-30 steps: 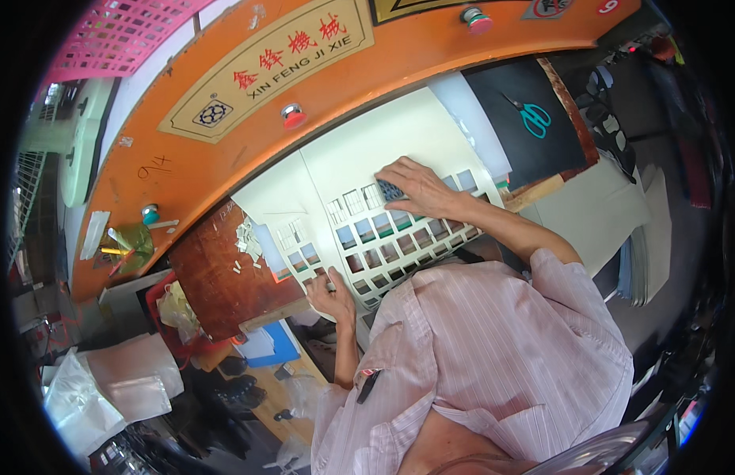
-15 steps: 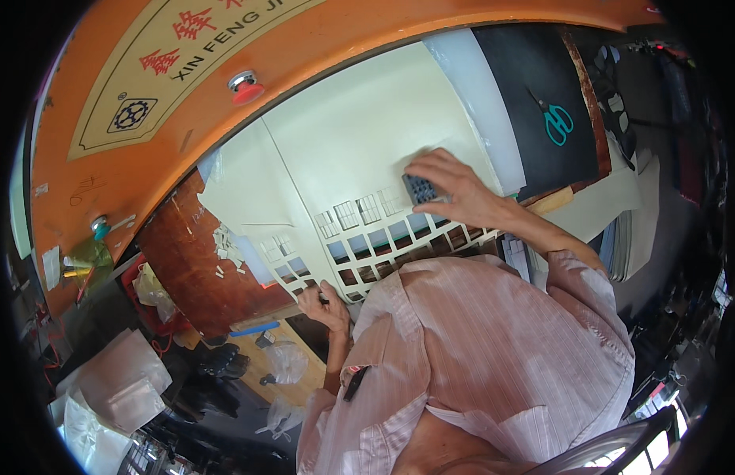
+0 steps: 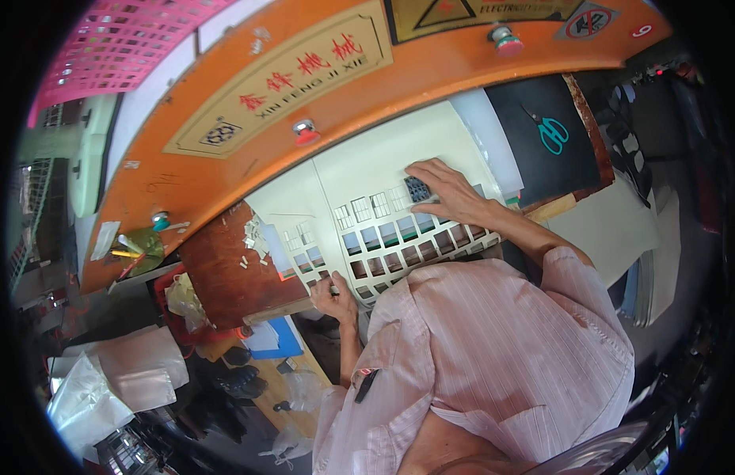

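Note:
A pale cream sheet (image 3: 391, 146) spreads over the work table, with rows of rectangular holes along its near part. Fingers and thumb of my right hand (image 3: 456, 193) close around a small dark block-shaped cutting die (image 3: 417, 188), which rests on the sheet at the right end of a row of thin cut outlines. My left hand (image 3: 334, 299) is at the sheet's near left edge, fingers curled on the perforated strip. The undersides of those fingers are partly hidden.
An orange machine beam (image 3: 249, 170) with red push buttons crosses behind the sheet. Teal-handled scissors (image 3: 553, 135) lie on a black mat (image 3: 534, 166) at right. Small cut pieces (image 3: 255, 239) are scattered on the brown board (image 3: 217, 277) at left. A pink basket (image 3: 130, 47) stands far left.
My head view has shifted, so more of the orange beam and the pink basket show. Both hands and the die keep about the same places on the sheet.

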{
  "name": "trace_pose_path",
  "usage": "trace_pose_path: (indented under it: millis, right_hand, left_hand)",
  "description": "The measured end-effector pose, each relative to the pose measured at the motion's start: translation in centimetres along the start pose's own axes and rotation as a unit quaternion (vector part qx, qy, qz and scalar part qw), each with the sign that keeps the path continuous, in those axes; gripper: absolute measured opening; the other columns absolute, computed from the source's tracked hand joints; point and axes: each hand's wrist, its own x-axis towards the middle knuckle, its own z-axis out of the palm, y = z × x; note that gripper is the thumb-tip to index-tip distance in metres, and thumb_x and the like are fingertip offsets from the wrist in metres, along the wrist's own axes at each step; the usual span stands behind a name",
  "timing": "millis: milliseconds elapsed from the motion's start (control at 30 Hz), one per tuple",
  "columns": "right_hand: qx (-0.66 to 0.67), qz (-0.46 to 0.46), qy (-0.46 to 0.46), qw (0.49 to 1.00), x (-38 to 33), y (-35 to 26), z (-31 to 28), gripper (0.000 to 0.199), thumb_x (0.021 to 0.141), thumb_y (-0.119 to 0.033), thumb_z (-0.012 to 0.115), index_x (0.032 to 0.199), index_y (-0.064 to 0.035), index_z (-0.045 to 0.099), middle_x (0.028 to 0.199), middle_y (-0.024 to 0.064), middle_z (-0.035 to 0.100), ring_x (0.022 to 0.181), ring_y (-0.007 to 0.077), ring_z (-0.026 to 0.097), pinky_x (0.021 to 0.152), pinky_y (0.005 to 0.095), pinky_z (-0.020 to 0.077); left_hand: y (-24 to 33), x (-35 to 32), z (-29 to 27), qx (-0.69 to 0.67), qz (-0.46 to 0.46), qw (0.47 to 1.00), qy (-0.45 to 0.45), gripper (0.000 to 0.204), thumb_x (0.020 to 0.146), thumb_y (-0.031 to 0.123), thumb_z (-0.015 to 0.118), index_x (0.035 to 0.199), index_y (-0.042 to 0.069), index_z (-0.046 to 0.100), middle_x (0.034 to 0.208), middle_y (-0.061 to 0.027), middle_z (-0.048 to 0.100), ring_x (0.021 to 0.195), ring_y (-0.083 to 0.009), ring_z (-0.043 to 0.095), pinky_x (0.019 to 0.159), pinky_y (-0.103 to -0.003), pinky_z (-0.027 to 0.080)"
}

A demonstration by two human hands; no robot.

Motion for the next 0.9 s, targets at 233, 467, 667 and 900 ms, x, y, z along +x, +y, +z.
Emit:
trace_pose_path:
  millis: [233,467,667,900]
  right_hand:
    - [0.088,0.041,0.350,0.932,-1.2,-2.0,-5.8,0.011,0.096,-0.008,0.074,0.101,-0.0005,0.069,0.092,0.0090,0.067,0.082,0.0188,0.062,0.076,0.0315,0.0515]
    - [0.001,0.002,0.419,0.908,-1.6,-7.4,-10.9,0.010,0.098,-0.008,0.072,0.096,0.0004,0.067,0.084,0.0078,0.065,0.074,0.0152,0.061,0.068,0.0301,0.0501]
    - [-0.063,-0.068,0.467,0.879,-9.0,-11.5,-11.2,0.013,0.098,-0.011,0.072,0.092,0.0002,0.068,0.080,0.0081,0.064,0.070,0.0177,0.061,0.066,0.0309,0.0495]
    - [-0.058,-0.002,0.436,0.898,-13.9,-10.9,-10.0,0.012,0.092,-0.010,0.075,0.091,-0.0005,0.067,0.080,0.0105,0.064,0.075,0.0248,0.063,0.068,0.0351,0.0506]
  left_hand:
    - [-0.5,1.6,1.2,-0.023,0.044,0.998,0.042,0.026,0.093,0.022,0.074,0.075,0.005,0.069,0.074,-0.0087,0.066,0.079,-0.0304,0.059,0.079,-0.045,0.043]
    - [-0.9,3.4,1.6,-0.054,0.044,0.997,0.021,0.033,0.096,0.032,0.073,0.078,0.004,0.075,0.082,-0.0129,0.072,0.088,-0.0337,0.063,0.089,-0.046,0.045]
    - [-0.6,4.1,1.3,-0.079,0.044,0.996,0.015,0.036,0.097,0.036,0.071,0.081,0.004,0.076,0.076,-0.0125,0.070,0.084,-0.0325,0.061,0.086,-0.045,0.044]
    - [-0.2,4.8,1.1,-0.064,0.068,0.995,0.019,0.046,0.098,0.043,0.070,0.089,-0.002,0.077,0.081,-0.0169,0.068,0.080,-0.0344,0.063,0.078,-0.047,0.049]
